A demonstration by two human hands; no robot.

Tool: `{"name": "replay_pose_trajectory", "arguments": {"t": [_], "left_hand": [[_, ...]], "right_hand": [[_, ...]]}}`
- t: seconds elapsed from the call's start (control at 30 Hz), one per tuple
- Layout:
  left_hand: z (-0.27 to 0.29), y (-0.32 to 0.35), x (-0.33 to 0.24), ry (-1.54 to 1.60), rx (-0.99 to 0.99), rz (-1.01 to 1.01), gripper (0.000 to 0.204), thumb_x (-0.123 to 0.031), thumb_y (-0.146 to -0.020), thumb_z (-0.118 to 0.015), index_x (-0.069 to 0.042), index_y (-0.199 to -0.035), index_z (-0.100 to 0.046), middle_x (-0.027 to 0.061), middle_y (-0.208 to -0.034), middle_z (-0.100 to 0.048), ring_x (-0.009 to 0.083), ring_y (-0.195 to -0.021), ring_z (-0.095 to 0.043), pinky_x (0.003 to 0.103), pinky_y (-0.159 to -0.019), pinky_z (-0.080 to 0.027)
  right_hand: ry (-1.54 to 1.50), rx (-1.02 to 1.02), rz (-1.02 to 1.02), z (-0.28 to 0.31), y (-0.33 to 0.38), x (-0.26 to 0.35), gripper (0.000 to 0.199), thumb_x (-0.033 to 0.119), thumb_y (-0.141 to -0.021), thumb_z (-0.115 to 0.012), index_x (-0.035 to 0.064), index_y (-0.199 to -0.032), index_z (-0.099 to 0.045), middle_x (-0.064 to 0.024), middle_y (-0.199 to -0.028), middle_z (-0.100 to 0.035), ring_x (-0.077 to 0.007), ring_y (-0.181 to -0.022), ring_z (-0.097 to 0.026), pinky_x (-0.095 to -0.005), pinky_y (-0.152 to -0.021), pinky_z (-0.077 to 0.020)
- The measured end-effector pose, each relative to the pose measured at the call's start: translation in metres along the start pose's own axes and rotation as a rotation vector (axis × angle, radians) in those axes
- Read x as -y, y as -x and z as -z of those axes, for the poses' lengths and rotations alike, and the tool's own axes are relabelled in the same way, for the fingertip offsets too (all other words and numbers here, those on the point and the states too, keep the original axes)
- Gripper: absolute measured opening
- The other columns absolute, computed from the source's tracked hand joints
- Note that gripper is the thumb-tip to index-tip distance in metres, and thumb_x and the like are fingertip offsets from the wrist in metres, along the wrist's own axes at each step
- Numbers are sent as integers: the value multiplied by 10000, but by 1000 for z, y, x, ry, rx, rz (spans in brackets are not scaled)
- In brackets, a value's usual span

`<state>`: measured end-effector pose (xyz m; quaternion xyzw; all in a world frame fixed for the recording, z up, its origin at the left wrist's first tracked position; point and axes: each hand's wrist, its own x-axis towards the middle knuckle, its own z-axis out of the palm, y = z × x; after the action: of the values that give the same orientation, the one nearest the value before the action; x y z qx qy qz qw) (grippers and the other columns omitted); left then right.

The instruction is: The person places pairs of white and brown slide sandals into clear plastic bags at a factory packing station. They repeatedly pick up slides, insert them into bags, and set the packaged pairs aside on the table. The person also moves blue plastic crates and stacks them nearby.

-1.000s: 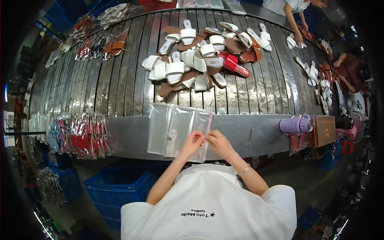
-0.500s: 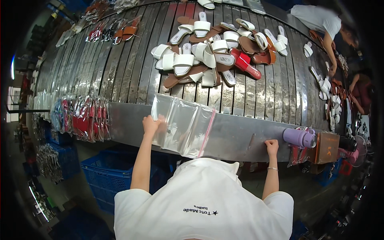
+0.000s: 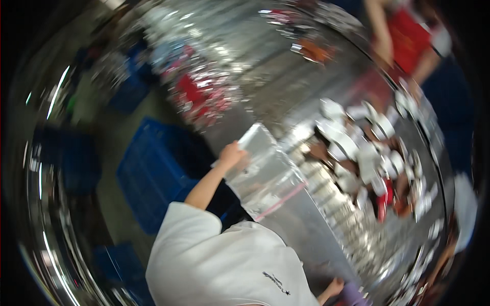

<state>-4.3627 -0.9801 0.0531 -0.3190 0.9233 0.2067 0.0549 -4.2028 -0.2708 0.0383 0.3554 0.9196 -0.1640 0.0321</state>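
Note:
My left hand is closed on the edge of a clear plastic bag with a pink strip along one side. The bag lies across the metal ledge in front of me, perhaps with others under it; blur hides this. My right hand is low in the picture, curled into a fist near a purple tumbler, with nothing visible in it. Beyond the ledge lies a heap of slide sandals, mostly white ones, with a red sandal and brown ones among them.
Bagged red items sit at the ledge's far end. A blue crate stands on the floor to my left. A person in a red top is across the slatted table; a white sleeve shows at far right.
The whole view has swung left and blurred, so the ledge now runs diagonally. My left hand still has the bag; my right hand has slipped toward the lower edge of the picture.

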Motion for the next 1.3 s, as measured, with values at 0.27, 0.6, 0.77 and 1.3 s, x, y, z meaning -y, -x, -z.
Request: {"name": "replay_pose_trajectory", "arguments": {"t": [0.27, 0.6, 0.77, 1.3], "left_hand": [[0, 7, 35, 48, -72, 96, 398, -277, -709, -660, -40, -1007, -544, 167, -929, -622, 356, -902, -595, 453, -788, -477], [24, 175, 105, 362, -742, 152, 244, -53, -732, -595, -49, -975, -570, 153, -974, -590, 338, -961, -550, 405, -856, -432], [-38, 348, 176, 544, -924, 677, 241, -45, -751, -607, -37, -990, -582, 112, -967, -619, 252, -947, -584, 345, -846, -449], [8, 524, 447, 1117, -987, 1253, 801, -469, -802, -640, -21, -1373, -300, 132, -1387, -345, 252, -1297, -313, 393, -1029, -304]], "right_hand": [[-298, 9, 484, -17, -61, 194, 424, 159, -831, -647, 17, -1209, -518, -122, -1117, -588, -253, -973, -568, -357, -772, -486], [-620, 789, 1035, -52, 75, 429, 357, 64, -840, -627, 2, -1180, -536, -98, -1076, -604, -161, -930, -583, -272, -782, -458], [-627, 1261, 1303, -80, 217, 451, 344, 21, -806, -626, 16, -1143, -559, -99, -981, -630, -161, -866, -604, -276, -740, -486], [-253, 1182, 1476, -209, 452, 488, 715, 313, -760, -731, 7, -1306, -385, -206, -1151, -576, -286, -1032, -575, -353, -856, -476]]}}
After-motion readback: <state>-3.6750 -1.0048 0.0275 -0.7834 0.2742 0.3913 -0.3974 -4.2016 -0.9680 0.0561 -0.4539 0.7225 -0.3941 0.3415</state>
